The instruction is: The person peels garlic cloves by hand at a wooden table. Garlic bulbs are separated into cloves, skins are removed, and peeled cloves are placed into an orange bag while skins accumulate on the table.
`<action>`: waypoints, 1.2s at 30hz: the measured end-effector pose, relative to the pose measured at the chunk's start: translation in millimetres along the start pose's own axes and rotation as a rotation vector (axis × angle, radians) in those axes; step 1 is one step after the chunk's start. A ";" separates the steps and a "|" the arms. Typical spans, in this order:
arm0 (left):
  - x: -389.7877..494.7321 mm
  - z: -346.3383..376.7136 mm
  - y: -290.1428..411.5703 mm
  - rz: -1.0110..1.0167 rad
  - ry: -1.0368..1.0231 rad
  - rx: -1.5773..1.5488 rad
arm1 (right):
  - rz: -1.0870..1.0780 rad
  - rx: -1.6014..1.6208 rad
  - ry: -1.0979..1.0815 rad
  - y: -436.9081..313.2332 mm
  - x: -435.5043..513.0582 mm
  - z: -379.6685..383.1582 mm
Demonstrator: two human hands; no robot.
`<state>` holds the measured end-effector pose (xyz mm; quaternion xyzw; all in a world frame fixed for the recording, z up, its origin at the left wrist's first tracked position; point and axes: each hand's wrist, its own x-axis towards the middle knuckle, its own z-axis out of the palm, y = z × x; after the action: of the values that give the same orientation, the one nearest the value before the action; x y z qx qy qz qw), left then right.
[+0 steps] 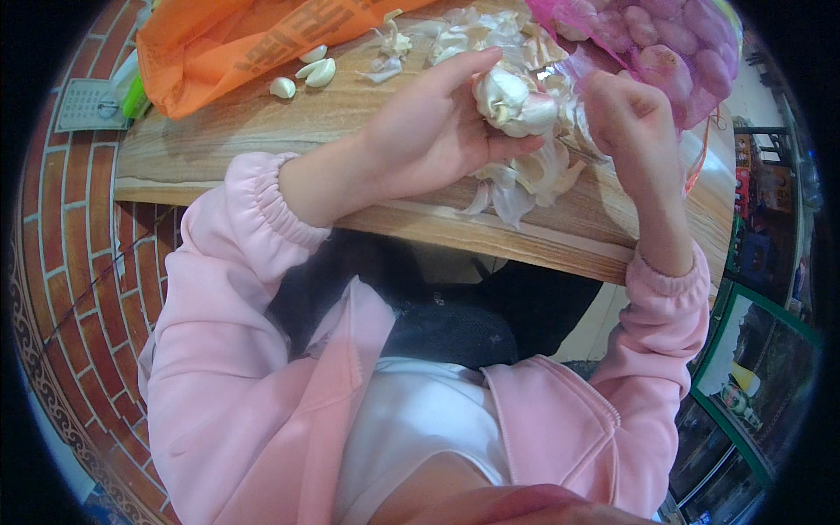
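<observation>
A whitish garlic bulb point(515, 105), part of its outer skin off, rests in my left hand point(426, 121), held between the thumb and the fingers. Just right of the bulb is my right hand point(627, 118), its fingers curled in. Its fingertips are hidden, and a thin piece of garlic skin shows beside them; I cannot tell whether they pinch it. Loose garlic skins point(518, 187) lie on the wooden table below the bulb, and a heap of skins point(482, 33) lies behind it. Several peeled cloves point(320, 72) are on the table left of my left hand.
An orange bag point(216, 59) with printing covers the table's back left. At the back right lies a pink mesh bag point(682, 59) of rounded produce. The wooden table's point(216, 154) front edge runs below my forearms. A brick-patterned wall point(72, 243) borders the left side.
</observation>
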<state>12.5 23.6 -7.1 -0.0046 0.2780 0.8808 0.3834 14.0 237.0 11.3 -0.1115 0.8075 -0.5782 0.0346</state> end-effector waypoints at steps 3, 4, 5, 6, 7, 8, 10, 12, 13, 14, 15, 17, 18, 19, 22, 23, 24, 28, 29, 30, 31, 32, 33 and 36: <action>-3.1 1.4 0.3 0.013 0.000 0.271 | -0.372 -0.488 -0.055 -5.1 -9.8 14.7; -4.1 0.7 0.3 0.008 0.013 0.420 | -0.280 -0.447 -0.083 -6.4 -11.6 18.3; -4.5 -0.3 0.1 0.007 0.007 0.410 | -0.246 -0.437 -0.098 -8.0 -12.4 20.3; -4.2 -1.6 0.4 0.001 -0.006 0.413 | -0.207 -0.406 -0.106 -9.5 -12.7 21.0; -4.0 -3.1 0.2 0.001 -0.043 0.404 | -0.206 -0.344 -0.124 -10.6 -12.9 21.3; -4.4 -4.6 0.0 -0.012 -0.046 0.419 | -0.142 -0.349 -0.150 -11.2 -12.2 21.1; -4.6 -7.3 -0.5 -0.026 -0.099 0.429 | -0.092 -0.295 -0.223 -10.8 -12.2 20.6; -2.9 -9.2 -2.0 -0.022 -0.090 0.410 | -0.133 -0.279 -0.233 -8.2 -12.7 20.0; -2.1 -9.9 -3.0 -0.009 -0.128 0.373 | -0.154 -0.271 -0.238 -6.2 -13.2 19.4; -1.2 -10.8 -2.2 -0.028 -0.123 0.335 | -0.090 -0.133 -0.190 -3.3 -13.0 19.9; 0.0 -11.7 -1.1 -0.035 -0.162 0.269 | -0.027 0.005 -0.141 0.6 -12.1 21.9; 0.5 -13.0 0.9 -0.043 -0.216 0.185 | 0.102 0.291 -0.161 6.6 -6.9 16.4; 0.5 -13.5 2.4 -0.043 -0.232 0.167 | 0.169 0.440 -0.232 8.3 -2.7 10.1; 0.3 -14.0 4.1 -0.040 -0.259 0.128 | 0.275 0.577 -0.246 10.1 0.9 5.0; -1.5 -13.8 6.8 -0.085 -0.180 0.064 | 0.192 0.809 -0.452 12.4 5.8 -3.1; -1.3 -13.1 6.6 -0.089 -0.128 0.064 | 0.227 0.911 -0.470 10.7 6.9 -6.7; -0.4 -12.5 6.9 -0.078 -0.131 0.057 | 0.218 0.947 -0.458 9.2 7.8 -7.2; 2.3 -8.3 4.5 -0.120 -0.179 0.062 | 0.413 1.200 -0.484 -11.8 26.6 -16.3; 2.6 -7.2 2.2 -0.125 -0.156 0.062 | 0.476 1.178 -0.440 -19.4 38.9 -16.3; 3.0 -7.4 2.6 -0.121 -0.158 0.128 | 0.501 1.174 -0.400 -27.3 50.2 -14.5; 3.2 -7.3 2.0 -0.119 -0.198 0.156 | 0.527 1.174 -0.356 -35.4 60.7 -11.1; 3.0 -7.7 2.6 -0.123 -0.235 0.182 | 0.500 1.093 -0.271 -43.3 80.5 -3.2; 2.5 -8.4 3.5 -0.131 -0.231 0.164 | 0.459 1.088 -0.260 -52.9 94.9 2.7; 0.7 -9.5 8.8 -0.160 -0.235 0.065 | 0.420 1.065 -0.170 -80.1 136.8 19.7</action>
<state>4.1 14.6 -11.0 0.0890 0.2584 0.8324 0.4820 -104.2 164.1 90.2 0.0379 0.4043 -0.8747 0.2647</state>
